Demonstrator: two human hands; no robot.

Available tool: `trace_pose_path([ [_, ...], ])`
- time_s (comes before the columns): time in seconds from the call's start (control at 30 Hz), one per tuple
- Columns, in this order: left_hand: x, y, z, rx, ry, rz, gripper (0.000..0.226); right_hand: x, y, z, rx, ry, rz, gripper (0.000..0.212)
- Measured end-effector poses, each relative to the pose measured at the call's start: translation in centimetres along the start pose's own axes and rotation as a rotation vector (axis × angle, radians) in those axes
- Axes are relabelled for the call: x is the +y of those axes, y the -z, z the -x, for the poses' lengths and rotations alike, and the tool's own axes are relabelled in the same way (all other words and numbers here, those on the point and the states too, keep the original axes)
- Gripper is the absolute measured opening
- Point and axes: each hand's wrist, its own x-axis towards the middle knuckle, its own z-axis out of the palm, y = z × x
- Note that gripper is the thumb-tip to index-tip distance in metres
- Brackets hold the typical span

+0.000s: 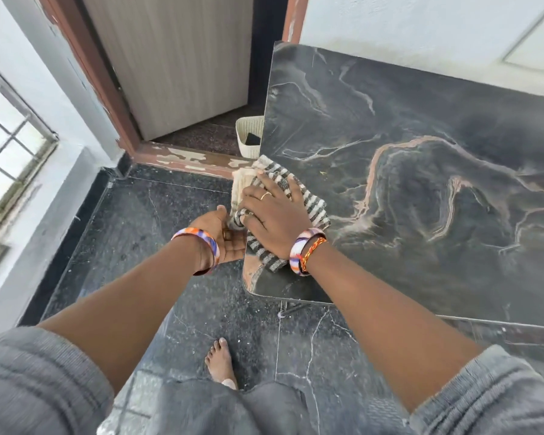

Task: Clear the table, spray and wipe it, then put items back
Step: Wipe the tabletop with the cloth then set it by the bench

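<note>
A dark marble-patterned table (421, 189) fills the right half of the view, its top bare. A striped grey and cream cloth (314, 205) lies over the table's left edge. My right hand (274, 215) presses flat on the cloth, fingers spread, with the thumb curled around the cloth's hanging end. My left hand (226, 237) is cupped palm-up just beside and below the table edge, under the cloth's overhang, holding nothing I can see.
A cream plastic basket (248, 133) with a dark item inside stands on the floor behind the table's far left corner, by an open doorway (176, 67). A barred window (7, 136) is at the left. My bare foot (222, 362) is on the dark floor.
</note>
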Motion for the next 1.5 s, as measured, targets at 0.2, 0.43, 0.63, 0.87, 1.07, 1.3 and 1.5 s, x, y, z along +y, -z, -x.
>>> trace_pose_path([
  [0.2, -3.0, -0.6, 1.8, 0.045, -0.041, -0.009, 0.04, -3.2, -1.4, 6.5, -0.012, 0.149, -0.069, 0.043],
  [0.43, -5.5, -2.3, 5.2, 0.629, -0.467, -0.632, 0.046, -1.6, -1.9, 11.4, -0.018, 0.275, 0.211, 0.052],
  [0.63, -8.8, -6.9, 8.7, 0.577, -0.998, -1.144, 0.045, 3.0, -1.6, 15.8, 0.105, 0.194, 0.366, 0.075],
  [0.87, -11.5, -12.8, 9.8, 0.317, -1.071, -1.492, 0.046, 10.2, 0.4, 22.6, 0.162, -0.101, 0.444, 0.052],
  [1.07, -12.4, -17.1, 9.7, 0.174, -1.121, -1.616, 0.043, 16.4, 2.2, 28.2, 0.025, -0.404, 0.344, 0.058],
  [1.3, -11.8, -22.3, 7.9, 0.095, -1.133, -1.638, 0.042, 20.4, 3.7, 29.7, 0.108, -0.655, 0.129, 0.056],
  [1.5, -9.8, -27.4, 5.4, 0.04, -1.161, -1.63, 0.04, 24.8, 5.1, 26.4, 0.101, -1.084, 0.028, 0.058],
])
